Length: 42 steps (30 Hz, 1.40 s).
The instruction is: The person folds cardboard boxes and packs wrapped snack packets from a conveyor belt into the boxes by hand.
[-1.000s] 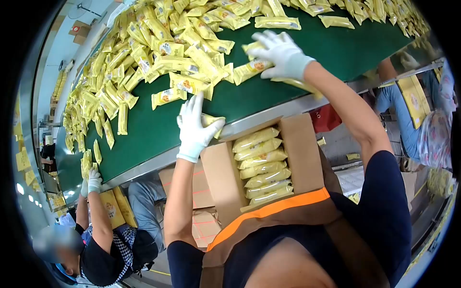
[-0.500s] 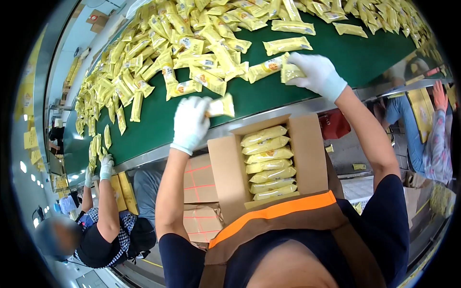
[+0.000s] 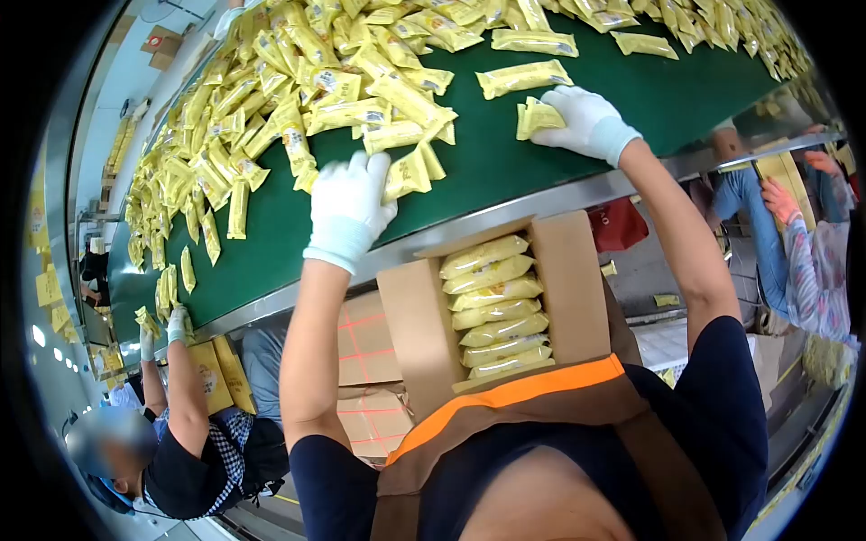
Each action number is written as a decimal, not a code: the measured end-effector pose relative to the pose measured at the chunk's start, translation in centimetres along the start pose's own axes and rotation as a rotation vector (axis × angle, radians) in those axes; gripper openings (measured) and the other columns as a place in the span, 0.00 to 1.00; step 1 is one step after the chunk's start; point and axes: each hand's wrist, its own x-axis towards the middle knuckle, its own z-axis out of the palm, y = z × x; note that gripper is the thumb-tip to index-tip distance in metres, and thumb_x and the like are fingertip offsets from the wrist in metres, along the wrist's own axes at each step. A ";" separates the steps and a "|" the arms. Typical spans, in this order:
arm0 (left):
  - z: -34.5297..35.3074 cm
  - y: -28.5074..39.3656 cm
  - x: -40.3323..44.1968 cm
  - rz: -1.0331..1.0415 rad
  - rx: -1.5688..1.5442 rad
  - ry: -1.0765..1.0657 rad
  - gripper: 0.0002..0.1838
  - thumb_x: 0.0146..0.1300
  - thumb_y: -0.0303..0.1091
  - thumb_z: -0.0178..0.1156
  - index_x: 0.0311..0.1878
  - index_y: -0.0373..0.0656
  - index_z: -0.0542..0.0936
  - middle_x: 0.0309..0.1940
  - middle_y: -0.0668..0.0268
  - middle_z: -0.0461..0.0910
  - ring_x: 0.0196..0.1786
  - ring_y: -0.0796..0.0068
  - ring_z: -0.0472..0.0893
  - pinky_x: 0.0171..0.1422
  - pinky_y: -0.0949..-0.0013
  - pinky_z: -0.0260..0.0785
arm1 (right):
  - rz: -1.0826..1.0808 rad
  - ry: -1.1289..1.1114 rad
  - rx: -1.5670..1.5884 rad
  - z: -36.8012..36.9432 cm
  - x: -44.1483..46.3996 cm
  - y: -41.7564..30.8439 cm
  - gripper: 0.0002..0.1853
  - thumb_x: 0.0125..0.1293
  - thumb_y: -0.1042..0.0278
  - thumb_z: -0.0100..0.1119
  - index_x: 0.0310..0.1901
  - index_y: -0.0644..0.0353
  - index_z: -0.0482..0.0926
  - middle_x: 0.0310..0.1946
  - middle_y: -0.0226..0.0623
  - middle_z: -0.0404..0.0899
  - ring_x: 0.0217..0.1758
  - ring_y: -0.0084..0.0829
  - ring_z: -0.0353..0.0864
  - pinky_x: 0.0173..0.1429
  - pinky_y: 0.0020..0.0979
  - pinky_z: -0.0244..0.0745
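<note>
Left hand (image 3: 350, 206) now nearer the yellow packet pile (image 3: 347, 114), labels (image 3: 326, 80) illegibly small.

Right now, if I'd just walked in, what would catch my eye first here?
Probably the great heap of yellow packets on the green belt, thickest toward the upper left. Next, the wearer's white-gloved left grip and right grip, both over the belt and clutching yellow wrappers. Then the open carton below the belt's near edge, with packets lined up inside, and the bright orange band just beneath it.
</note>
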 end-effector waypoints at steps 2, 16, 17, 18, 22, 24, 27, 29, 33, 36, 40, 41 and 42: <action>3.7 0.8 -0.9 -0.110 -0.123 -0.042 0.23 0.52 0.41 0.69 0.50 0.46 0.75 0.41 0.60 0.79 0.45 0.55 0.82 0.49 0.56 0.75 | 0.016 0.152 0.087 1.4 -1.2 -0.1 0.27 0.64 0.38 0.54 0.47 0.56 0.81 0.47 0.44 0.80 0.56 0.48 0.77 0.60 0.43 0.73; 4.1 0.5 -2.6 -0.010 -0.378 -0.108 0.42 0.56 0.41 0.69 0.74 0.55 0.65 0.58 0.58 0.72 0.60 0.54 0.73 0.64 0.57 0.69 | -0.288 0.310 -0.252 0.4 -8.4 0.3 0.38 0.55 0.50 0.69 0.67 0.49 0.68 0.39 0.36 0.73 0.42 0.39 0.76 0.47 0.39 0.70; 4.1 0.5 -2.5 -0.041 -0.384 -0.130 0.41 0.56 0.41 0.69 0.74 0.55 0.65 0.57 0.58 0.73 0.59 0.54 0.73 0.63 0.57 0.70 | -0.242 0.345 -0.275 0.2 -8.0 0.6 0.37 0.56 0.49 0.68 0.67 0.47 0.68 0.39 0.36 0.73 0.42 0.39 0.76 0.45 0.39 0.70; 4.9 0.3 -2.4 -0.029 -0.442 -0.049 0.40 0.56 0.42 0.69 0.73 0.56 0.66 0.53 0.57 0.73 0.56 0.53 0.73 0.59 0.56 0.71 | -0.179 0.360 -0.233 0.4 -7.7 0.9 0.37 0.57 0.49 0.68 0.68 0.46 0.67 0.39 0.37 0.74 0.43 0.40 0.76 0.46 0.39 0.70; 5.2 0.6 -2.2 0.068 -0.327 -0.005 0.45 0.55 0.41 0.69 0.76 0.57 0.61 0.54 0.54 0.74 0.57 0.50 0.75 0.61 0.57 0.71 | -0.118 0.193 -0.214 2.1 -6.6 1.5 0.37 0.61 0.45 0.63 0.70 0.46 0.65 0.44 0.42 0.75 0.48 0.43 0.78 0.50 0.42 0.76; 3.8 1.4 -1.7 -0.064 -0.337 -0.191 0.47 0.53 0.39 0.69 0.77 0.58 0.59 0.54 0.54 0.75 0.56 0.50 0.76 0.61 0.57 0.72 | -0.143 0.133 -0.151 1.1 -6.9 1.8 0.37 0.61 0.44 0.63 0.70 0.46 0.64 0.45 0.42 0.75 0.49 0.44 0.78 0.52 0.43 0.77; 5.6 0.3 -2.1 -0.211 -0.452 -0.096 0.47 0.52 0.32 0.69 0.76 0.54 0.59 0.54 0.54 0.77 0.55 0.53 0.79 0.62 0.58 0.72 | -0.092 0.140 0.142 -1.4 -8.1 -0.3 0.38 0.62 0.43 0.62 0.70 0.48 0.63 0.44 0.45 0.77 0.49 0.47 0.79 0.54 0.42 0.76; 6.3 -0.7 -3.7 -0.230 -0.562 0.269 0.41 0.54 0.29 0.67 0.73 0.54 0.64 0.54 0.55 0.78 0.56 0.52 0.80 0.61 0.60 0.73 | -0.209 0.173 0.258 -4.8 -9.9 -4.0 0.37 0.61 0.43 0.64 0.68 0.48 0.66 0.45 0.46 0.78 0.49 0.48 0.80 0.53 0.41 0.76; -1.2 -0.1 -6.0 -0.401 -1.145 0.408 0.30 0.62 0.25 0.61 0.69 0.37 0.67 0.58 0.56 0.78 0.54 0.70 0.82 0.59 0.66 0.75 | -0.535 -0.225 0.089 -7.4 -13.9 -13.6 0.36 0.53 0.42 0.69 0.62 0.48 0.75 0.38 0.41 0.78 0.43 0.44 0.82 0.44 0.41 0.78; -6.3 4.1 -7.4 -0.145 -1.677 0.128 0.31 0.59 0.27 0.59 0.67 0.34 0.67 0.56 0.53 0.78 0.53 0.62 0.82 0.60 0.61 0.77 | -0.644 -0.567 -0.015 -1.8 -13.4 -19.4 0.28 0.57 0.43 0.67 0.52 0.53 0.76 0.40 0.40 0.80 0.44 0.42 0.83 0.42 0.43 0.80; -5.7 8.2 -8.7 0.058 -1.588 -0.171 0.35 0.56 0.29 0.63 0.68 0.34 0.67 0.56 0.57 0.78 0.54 0.64 0.82 0.62 0.64 0.73 | -0.536 -0.225 0.053 5.3 -15.5 -20.3 0.29 0.60 0.48 0.66 0.57 0.58 0.76 0.51 0.43 0.79 0.56 0.42 0.80 0.60 0.42 0.74; -4.5 8.9 -8.4 0.100 -1.424 -0.172 0.35 0.56 0.29 0.64 0.68 0.34 0.68 0.56 0.58 0.78 0.54 0.66 0.82 0.62 0.66 0.72 | -0.589 -0.038 0.040 5.5 -17.2 -19.2 0.28 0.60 0.49 0.65 0.57 0.58 0.75 0.54 0.43 0.78 0.59 0.42 0.78 0.63 0.41 0.72; -3.8 9.3 -8.0 0.116 -1.129 -0.246 0.33 0.55 0.30 0.65 0.67 0.39 0.71 0.58 0.57 0.78 0.57 0.64 0.81 0.62 0.68 0.72 | -0.620 0.037 0.048 5.3 -18.4 -18.4 0.28 0.60 0.51 0.65 0.57 0.58 0.75 0.56 0.43 0.77 0.61 0.42 0.76 0.65 0.41 0.70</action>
